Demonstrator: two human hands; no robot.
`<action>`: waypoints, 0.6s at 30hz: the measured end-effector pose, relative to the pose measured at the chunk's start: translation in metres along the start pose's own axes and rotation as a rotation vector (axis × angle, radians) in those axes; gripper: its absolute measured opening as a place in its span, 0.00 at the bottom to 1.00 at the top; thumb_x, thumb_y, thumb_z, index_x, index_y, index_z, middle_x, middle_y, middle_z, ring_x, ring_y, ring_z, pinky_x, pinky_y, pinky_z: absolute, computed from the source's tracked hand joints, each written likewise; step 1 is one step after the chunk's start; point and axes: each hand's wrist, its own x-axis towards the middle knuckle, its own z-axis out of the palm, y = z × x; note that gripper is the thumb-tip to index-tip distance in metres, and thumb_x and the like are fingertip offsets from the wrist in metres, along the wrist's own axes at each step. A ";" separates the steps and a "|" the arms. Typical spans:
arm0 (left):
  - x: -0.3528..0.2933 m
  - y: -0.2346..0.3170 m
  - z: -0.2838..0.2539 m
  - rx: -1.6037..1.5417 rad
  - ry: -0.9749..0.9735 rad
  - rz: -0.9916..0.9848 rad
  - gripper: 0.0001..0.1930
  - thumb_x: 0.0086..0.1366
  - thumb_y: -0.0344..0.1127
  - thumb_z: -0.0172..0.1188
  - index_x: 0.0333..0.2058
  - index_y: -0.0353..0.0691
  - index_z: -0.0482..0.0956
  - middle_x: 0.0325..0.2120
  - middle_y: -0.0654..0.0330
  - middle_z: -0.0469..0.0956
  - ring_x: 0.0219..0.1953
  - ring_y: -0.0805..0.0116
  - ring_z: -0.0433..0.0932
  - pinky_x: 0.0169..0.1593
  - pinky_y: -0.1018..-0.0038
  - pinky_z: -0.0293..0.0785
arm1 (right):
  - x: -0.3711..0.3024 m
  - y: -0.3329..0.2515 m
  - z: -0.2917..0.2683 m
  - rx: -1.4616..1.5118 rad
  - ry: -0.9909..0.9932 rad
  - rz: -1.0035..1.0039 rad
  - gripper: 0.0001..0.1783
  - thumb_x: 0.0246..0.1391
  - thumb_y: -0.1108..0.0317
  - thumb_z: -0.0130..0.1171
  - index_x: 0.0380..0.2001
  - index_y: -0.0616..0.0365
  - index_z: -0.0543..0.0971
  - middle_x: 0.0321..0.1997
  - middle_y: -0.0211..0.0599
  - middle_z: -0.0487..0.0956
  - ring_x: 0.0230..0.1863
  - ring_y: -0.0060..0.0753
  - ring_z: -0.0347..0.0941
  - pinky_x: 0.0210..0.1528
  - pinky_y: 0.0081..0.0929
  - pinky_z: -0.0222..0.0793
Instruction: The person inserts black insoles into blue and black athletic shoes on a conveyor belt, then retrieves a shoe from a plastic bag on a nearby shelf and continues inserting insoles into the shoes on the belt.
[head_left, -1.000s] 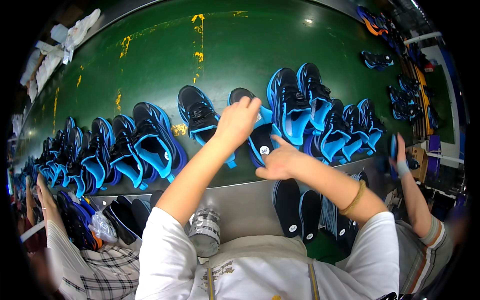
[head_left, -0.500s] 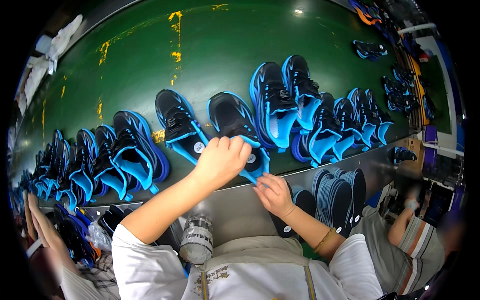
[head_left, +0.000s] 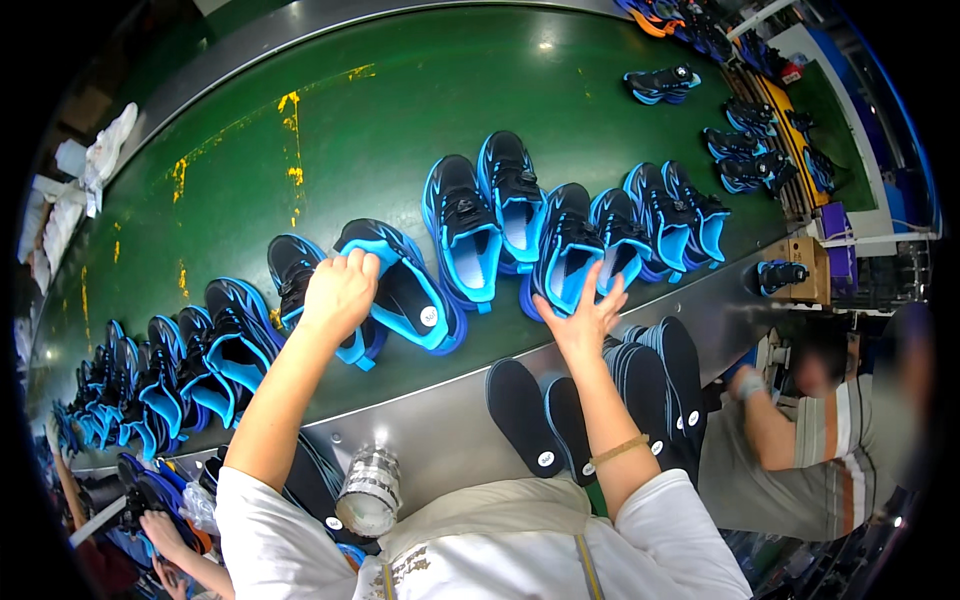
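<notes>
My left hand (head_left: 345, 290) is closed on the tongue of a black and blue sneaker (head_left: 455, 325), pulling its opening wide. Inside lies a black insole (head_left: 405, 300) with a round white label. Partly behind my left wrist stands another sneaker (head_left: 295, 265) like it. My right hand (head_left: 585, 325) spreads its fingers at the heel of a sneaker (head_left: 568, 225) further right; whether the fingertips touch it I cannot tell. That sneaker shows a pale inside. Two more pale-lined sneakers, a nearer one (head_left: 462, 215) and a farther one (head_left: 512, 180), stand between my hands.
Sneakers (head_left: 235, 330) line the green table (head_left: 400, 110) to the left. Stacks of black insoles (head_left: 640, 390) and a loose insole (head_left: 520, 410) lie along the metal front edge. A tape-wrapped cylinder (head_left: 370, 490) stands near my waist. Another person (head_left: 800, 440) sits at the right.
My right hand has left the heel of the labelled sneaker and moved right to another, its fingers now spread. My left hand now pulls the tongue back. The whole view has shifted.
</notes>
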 end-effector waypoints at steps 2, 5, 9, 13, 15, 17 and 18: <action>-0.004 0.005 -0.001 -0.046 0.007 -0.059 0.03 0.51 0.31 0.49 0.26 0.40 0.66 0.21 0.58 0.70 0.23 0.63 0.74 0.27 0.69 0.69 | 0.019 0.021 0.017 0.143 0.184 -0.257 0.57 0.27 0.48 0.68 0.61 0.45 0.50 0.61 0.59 0.42 0.60 0.70 0.39 0.57 0.62 0.38; -0.008 0.007 -0.002 -0.277 0.037 -0.181 0.05 0.56 0.31 0.48 0.25 0.35 0.65 0.21 0.50 0.70 0.23 0.53 0.73 0.29 0.63 0.70 | 0.073 0.066 -0.006 0.217 0.019 -0.334 0.56 0.25 0.50 0.69 0.61 0.38 0.51 0.61 0.56 0.48 0.60 0.66 0.43 0.58 0.58 0.40; -0.010 0.019 -0.029 -0.614 0.103 -0.388 0.08 0.59 0.32 0.47 0.26 0.32 0.63 0.23 0.44 0.69 0.27 0.44 0.70 0.32 0.61 0.68 | 0.103 0.066 -0.050 -0.125 0.004 -0.131 0.53 0.31 0.55 0.67 0.61 0.37 0.49 0.64 0.52 0.44 0.63 0.58 0.42 0.58 0.58 0.38; -0.010 0.027 -0.045 -1.110 0.200 -0.519 0.09 0.61 0.33 0.46 0.24 0.35 0.62 0.20 0.56 0.69 0.23 0.66 0.66 0.28 0.73 0.63 | 0.039 0.044 -0.054 0.050 0.206 -0.693 0.33 0.37 0.70 0.60 0.51 0.56 0.64 0.50 0.51 0.64 0.52 0.54 0.59 0.52 0.50 0.54; 0.000 0.035 -0.065 -1.488 0.102 -0.578 0.10 0.62 0.36 0.46 0.23 0.40 0.63 0.21 0.69 0.68 0.21 0.85 0.57 0.23 0.85 0.56 | -0.027 0.025 -0.066 -0.170 -0.330 -0.672 0.14 0.41 0.64 0.56 0.33 0.57 0.73 0.32 0.40 0.71 0.34 0.43 0.67 0.33 0.41 0.63; 0.013 0.047 -0.062 -1.205 0.034 -0.467 0.09 0.60 0.36 0.48 0.25 0.38 0.64 0.20 0.58 0.70 0.21 0.74 0.65 0.25 0.76 0.63 | -0.102 0.044 -0.055 0.021 -0.250 -0.732 0.18 0.41 0.57 0.58 0.34 0.56 0.73 0.34 0.38 0.71 0.36 0.39 0.66 0.35 0.35 0.61; 0.022 0.060 -0.067 -1.022 -0.003 -0.413 0.09 0.59 0.36 0.49 0.26 0.37 0.64 0.19 0.53 0.72 0.21 0.66 0.71 0.26 0.70 0.67 | -0.125 0.046 -0.058 -0.042 -0.357 -0.652 0.24 0.39 0.53 0.60 0.37 0.56 0.72 0.35 0.37 0.70 0.38 0.38 0.64 0.36 0.33 0.60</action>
